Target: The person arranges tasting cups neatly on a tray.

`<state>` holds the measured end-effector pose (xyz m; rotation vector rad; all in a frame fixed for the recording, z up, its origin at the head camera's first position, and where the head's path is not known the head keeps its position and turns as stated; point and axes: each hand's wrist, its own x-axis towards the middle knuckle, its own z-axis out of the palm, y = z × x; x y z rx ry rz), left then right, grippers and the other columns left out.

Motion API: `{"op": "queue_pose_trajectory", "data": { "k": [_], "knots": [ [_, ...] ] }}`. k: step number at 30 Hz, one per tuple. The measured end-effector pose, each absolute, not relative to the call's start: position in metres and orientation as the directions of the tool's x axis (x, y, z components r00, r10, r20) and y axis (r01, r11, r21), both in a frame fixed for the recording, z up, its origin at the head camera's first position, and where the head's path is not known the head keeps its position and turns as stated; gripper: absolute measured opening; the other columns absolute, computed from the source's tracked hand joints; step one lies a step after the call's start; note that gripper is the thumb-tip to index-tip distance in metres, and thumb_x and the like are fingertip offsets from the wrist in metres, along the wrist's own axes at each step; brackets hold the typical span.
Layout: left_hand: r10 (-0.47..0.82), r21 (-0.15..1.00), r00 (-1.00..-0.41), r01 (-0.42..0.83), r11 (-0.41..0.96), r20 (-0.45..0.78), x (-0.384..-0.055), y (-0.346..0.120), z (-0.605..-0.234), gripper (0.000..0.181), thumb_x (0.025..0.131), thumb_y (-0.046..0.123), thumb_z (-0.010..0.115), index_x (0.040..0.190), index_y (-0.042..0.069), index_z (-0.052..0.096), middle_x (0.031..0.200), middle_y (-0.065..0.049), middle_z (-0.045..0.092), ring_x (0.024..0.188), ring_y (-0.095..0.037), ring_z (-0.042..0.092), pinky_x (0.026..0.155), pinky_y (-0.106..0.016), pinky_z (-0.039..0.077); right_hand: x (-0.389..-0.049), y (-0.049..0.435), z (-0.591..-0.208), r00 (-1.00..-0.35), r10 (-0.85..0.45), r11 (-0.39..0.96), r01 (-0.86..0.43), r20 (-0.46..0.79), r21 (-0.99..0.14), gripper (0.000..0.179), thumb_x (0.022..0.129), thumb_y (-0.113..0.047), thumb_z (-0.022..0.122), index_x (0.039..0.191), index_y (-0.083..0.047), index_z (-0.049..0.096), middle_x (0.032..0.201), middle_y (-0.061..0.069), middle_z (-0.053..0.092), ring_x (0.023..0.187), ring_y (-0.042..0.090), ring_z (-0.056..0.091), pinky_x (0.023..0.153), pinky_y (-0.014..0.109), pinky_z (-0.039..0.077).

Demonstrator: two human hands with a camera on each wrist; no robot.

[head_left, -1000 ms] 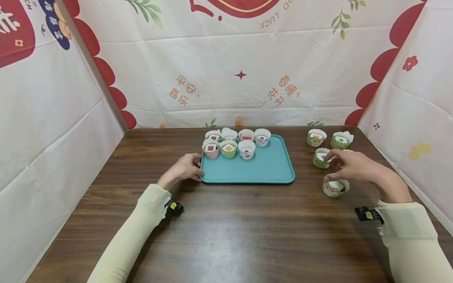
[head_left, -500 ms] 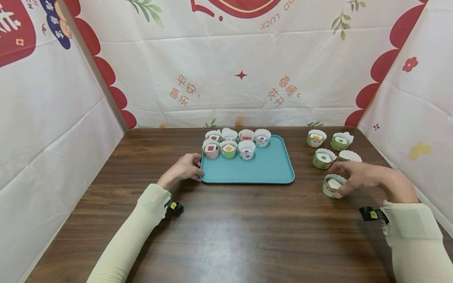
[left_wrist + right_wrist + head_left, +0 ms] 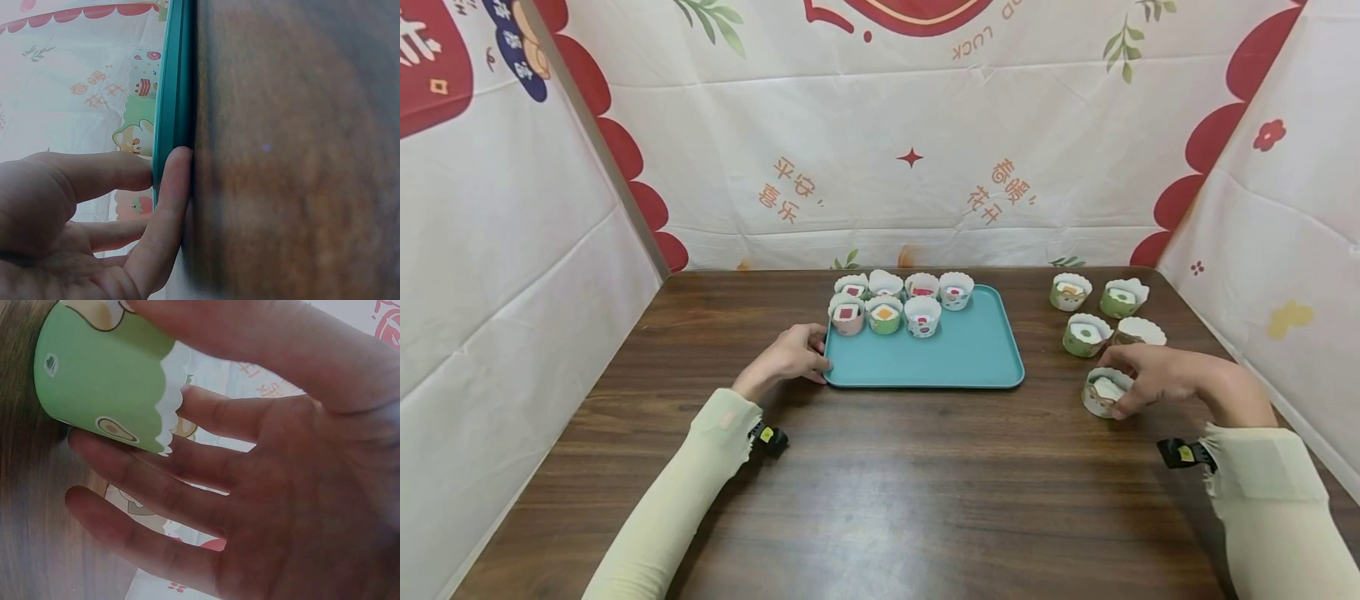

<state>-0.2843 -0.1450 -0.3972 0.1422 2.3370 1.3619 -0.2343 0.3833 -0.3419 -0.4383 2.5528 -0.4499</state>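
On the right of the table, my right hand (image 3: pixel 1176 379) grips a paper cupcake cup (image 3: pixel 1099 403) with a white piece inside. Its thumb lies on the near side and fingers reach around the far side. The right wrist view shows the cup's green wall (image 3: pixel 100 375) with an avocado print and scalloped white rim. My left hand (image 3: pixel 790 354) holds the left edge of a teal tray (image 3: pixel 925 367); in the left wrist view its fingertips (image 3: pixel 175 169) press the tray's rim (image 3: pixel 177 81). Several filled cupcake cups (image 3: pixel 885 317) stand in two rows at the tray's back left.
Behind my right hand stand more cupcake cups: a green one (image 3: pixel 1084 340), a pale one (image 3: pixel 1141 332) partly hidden by the hand, and two others at the back, one (image 3: pixel 1070 296) left of another (image 3: pixel 1124 300). A printed cloth (image 3: pixel 850 192) borders the brown wooden table (image 3: pixel 880 500).
My right hand has come down from above the near cup and closed on it, uncovering the pale cup behind. The left hand, tray and its cups have stayed put.
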Motion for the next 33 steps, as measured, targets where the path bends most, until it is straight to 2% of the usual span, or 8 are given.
{"op": "queue_pose_trajectory", "data": {
  "k": [11,16,20,27,33],
  "knots": [
    [0.303,0.851,-0.898,-0.129,0.509,-0.318,-0.2854,-0.1456,-0.3983,0.071,0.092,-0.008,0.066,0.156,-0.004,0.035,0.11,-0.016,0.05,0.082,-0.021,0.064,0.074,-0.036,0.069,-0.2329,0.3832,-0.341,-0.847,-0.409,0.881,-0.27,-0.341,-0.388,0.053,0.078,-0.024,0.088,0.119,-0.001,0.063,0.111,0.007,0.065,0.1,0.022,0.055,0.08,0.028,0.049],
    [0.312,0.855,-0.9,-0.113,0.505,-0.303,-0.2855,-0.1459,-0.3984,0.072,0.091,-0.009,0.066,0.155,-0.006,0.035,0.108,-0.016,0.05,0.079,-0.02,0.064,0.073,-0.036,0.069,-0.23,0.3845,-0.3415,-0.861,-0.414,0.864,-0.268,-0.297,-0.426,0.048,0.078,-0.016,0.085,0.117,-0.003,0.062,0.114,0.006,0.065,0.099,0.011,0.052,0.077,0.02,0.047],
    [0.315,0.855,-0.901,-0.106,0.507,-0.298,-0.2853,-0.1461,-0.399,0.072,0.091,-0.009,0.066,0.155,-0.006,0.035,0.107,-0.016,0.05,0.079,-0.02,0.064,0.073,-0.036,0.069,-0.2277,0.3843,-0.3421,-0.872,-0.417,0.844,-0.267,-0.256,-0.465,0.048,0.078,-0.009,0.083,0.12,-0.002,0.06,0.114,0.006,0.063,0.096,0.004,0.051,0.076,0.018,0.047],
    [0.312,0.856,-0.904,-0.102,0.506,-0.293,-0.2848,-0.1458,-0.3993,0.07,0.09,-0.009,0.066,0.154,-0.006,0.037,0.11,-0.018,0.05,0.08,-0.022,0.064,0.073,-0.036,0.069,-0.2268,0.3786,-0.3433,-0.887,-0.437,0.811,-0.317,-0.15,-0.491,0.046,0.077,-0.005,0.083,0.117,-0.003,0.06,0.108,0.004,0.064,0.092,0.002,0.052,0.073,0.019,0.048],
    [0.312,0.855,-0.904,-0.1,0.509,-0.292,-0.2844,-0.1458,-0.3988,0.07,0.091,-0.009,0.066,0.154,-0.006,0.037,0.108,-0.016,0.05,0.079,-0.021,0.063,0.073,-0.036,0.069,-0.227,0.3754,-0.3415,-0.892,-0.445,0.81,-0.366,-0.074,-0.458,0.043,0.08,-0.01,0.083,0.117,-0.009,0.063,0.107,0.001,0.064,0.09,0.002,0.052,0.072,0.019,0.046]
  ]
}}
